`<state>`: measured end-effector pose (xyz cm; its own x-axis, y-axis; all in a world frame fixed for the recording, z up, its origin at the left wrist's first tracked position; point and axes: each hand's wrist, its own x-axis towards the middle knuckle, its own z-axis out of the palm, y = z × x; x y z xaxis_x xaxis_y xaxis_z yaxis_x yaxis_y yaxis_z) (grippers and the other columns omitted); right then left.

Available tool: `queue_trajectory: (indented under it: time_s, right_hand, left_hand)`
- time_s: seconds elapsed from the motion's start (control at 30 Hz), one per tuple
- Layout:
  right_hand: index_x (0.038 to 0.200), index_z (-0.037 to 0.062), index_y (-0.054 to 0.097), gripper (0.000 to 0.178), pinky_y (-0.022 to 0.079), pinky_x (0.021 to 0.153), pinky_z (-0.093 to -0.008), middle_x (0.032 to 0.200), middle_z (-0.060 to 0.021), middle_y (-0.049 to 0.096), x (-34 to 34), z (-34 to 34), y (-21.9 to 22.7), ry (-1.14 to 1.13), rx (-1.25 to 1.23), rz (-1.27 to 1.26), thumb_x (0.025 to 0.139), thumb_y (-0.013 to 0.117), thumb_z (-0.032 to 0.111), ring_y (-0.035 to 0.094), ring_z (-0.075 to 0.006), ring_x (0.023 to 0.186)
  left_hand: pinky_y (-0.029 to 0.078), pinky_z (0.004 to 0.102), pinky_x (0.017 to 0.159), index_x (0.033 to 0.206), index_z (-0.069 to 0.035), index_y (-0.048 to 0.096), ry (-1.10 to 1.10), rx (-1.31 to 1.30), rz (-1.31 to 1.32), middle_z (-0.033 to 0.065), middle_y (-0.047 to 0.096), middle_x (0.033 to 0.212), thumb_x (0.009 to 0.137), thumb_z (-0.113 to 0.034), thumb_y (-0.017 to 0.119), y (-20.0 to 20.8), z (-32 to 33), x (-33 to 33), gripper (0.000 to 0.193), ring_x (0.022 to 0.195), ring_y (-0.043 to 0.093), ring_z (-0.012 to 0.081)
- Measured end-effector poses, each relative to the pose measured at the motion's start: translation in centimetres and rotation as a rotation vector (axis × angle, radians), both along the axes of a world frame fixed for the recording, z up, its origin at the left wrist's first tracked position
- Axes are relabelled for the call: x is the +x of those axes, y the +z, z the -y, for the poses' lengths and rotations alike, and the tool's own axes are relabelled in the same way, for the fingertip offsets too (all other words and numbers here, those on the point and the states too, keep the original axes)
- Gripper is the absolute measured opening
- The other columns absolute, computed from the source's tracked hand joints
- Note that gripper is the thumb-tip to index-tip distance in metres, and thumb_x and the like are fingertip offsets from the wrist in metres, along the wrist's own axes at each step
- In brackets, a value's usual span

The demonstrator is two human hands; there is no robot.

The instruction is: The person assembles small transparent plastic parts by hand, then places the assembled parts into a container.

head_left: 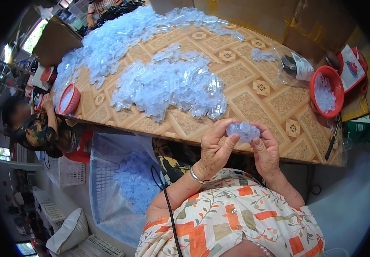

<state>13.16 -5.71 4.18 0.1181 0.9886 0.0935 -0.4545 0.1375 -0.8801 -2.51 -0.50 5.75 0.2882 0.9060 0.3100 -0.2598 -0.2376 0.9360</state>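
Gripping clear pieces (244, 132), fingers (260, 147) sit left of a printed label (303, 67).

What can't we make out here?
Head view:
Underside of the held clear plastic: faces away, between left hand and right hand.
Floor of right red basket: under clear pieces.
Near right corner of lined crate: behind left forearm.
Head of far co-worker: cut off by top edge.

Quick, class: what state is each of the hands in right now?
Left hand: closed, holding small, rounded, translucent bluish plastic parts.
Right hand: closed, holding the same parts' right end.
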Motion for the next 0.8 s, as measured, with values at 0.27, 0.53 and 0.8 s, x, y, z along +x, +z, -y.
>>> queue_trajectory:
  time_s: [0.27, 0.53, 0.8]
  right_hand:
    - [0.141, -0.002, 0.046, 0.047, 0.051, 0.091, -0.0296, 0.125, -0.0127, 0.06, 1.4, -0.6, -0.8, 0.062, 0.009, 0.19, 0.101, 0.059, 0.019, 0.062, -0.0148, 0.103]
    - [0.13, 0.0015, 0.057, 0.031, 0.053, 0.083, -0.0259, 0.112, -0.0063, 0.066, 3.3, 0.4, -2.8, -0.04, -0.168, 0.22, 0.103, 0.056, 0.016, 0.064, -0.0099, 0.092]
    - [0.126, 0.0003, 0.06, 0.027, 0.053, 0.078, -0.0239, 0.109, -0.0052, 0.067, 3.4, -0.2, -3.6, 0.015, -0.196, 0.256, 0.103, 0.054, 0.013, 0.064, -0.0091, 0.088]
  left_hand:
    - [0.057, 0.0367, 0.086, 0.121, 0.002, 0.059, 0.807, 0.147, 0.37, 0.0144, 0.067, 0.116, 0.105, -0.033, 0.046, 0.2, -3.4, -10.7, 0.04, 0.103, 0.067, 0.0251]
    - [0.058, 0.0351, 0.074, 0.131, 0.009, 0.046, 0.848, 0.118, 1.233, 0.023, 0.064, 0.118, 0.102, -0.042, 0.038, -3.1, 1.9, -37.3, 0.06, 0.089, 0.065, 0.0276]
    - [0.052, 0.0277, 0.068, 0.105, 0.002, 0.059, 1.219, -0.013, 0.887, 0.0159, 0.069, 0.109, 0.103, -0.055, 0.035, -2.2, 1.6, -33.6, 0.062, 0.079, 0.061, 0.0212]
